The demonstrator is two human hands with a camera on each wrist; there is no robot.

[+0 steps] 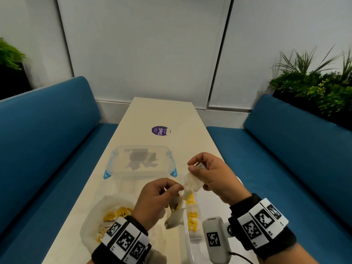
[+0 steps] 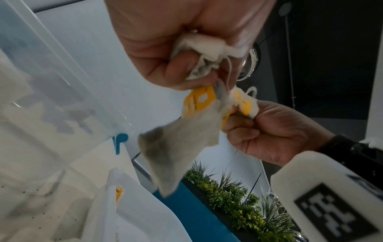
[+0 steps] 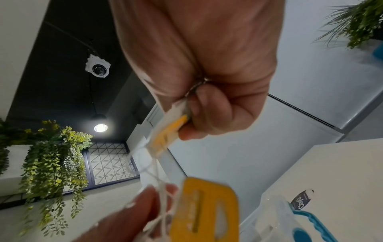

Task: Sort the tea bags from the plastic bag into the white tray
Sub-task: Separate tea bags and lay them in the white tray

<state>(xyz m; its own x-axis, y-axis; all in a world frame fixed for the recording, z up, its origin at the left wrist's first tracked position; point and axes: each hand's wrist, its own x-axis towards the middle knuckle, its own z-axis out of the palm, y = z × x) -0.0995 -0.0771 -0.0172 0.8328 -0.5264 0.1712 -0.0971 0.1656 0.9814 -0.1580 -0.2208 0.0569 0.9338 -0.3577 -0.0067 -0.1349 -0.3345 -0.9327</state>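
Left hand [image 1: 156, 199] fingers pinch limp papery tea bag [image 1: 174, 219] | right hand [image 1: 209, 174] fingers pinch crumpled one [image 1: 192, 182]

An office lounge or café booth — two blue upholstered benches [image 1: 297, 141] face across a long cream table [image 1: 158, 115] against white wall panels [image 1: 142, 44], with green planter foliage [image 1: 316, 86] behind, a white ceiling security camera [image 3: 97, 66] overhead.

I see a clear lidded container [image 1: 142, 161] with blue clips mid-table, purple sticker [image 1: 160, 130] beyond, blue benches [image 1: 43, 134] flanking, plants [image 1: 316, 88] behind.
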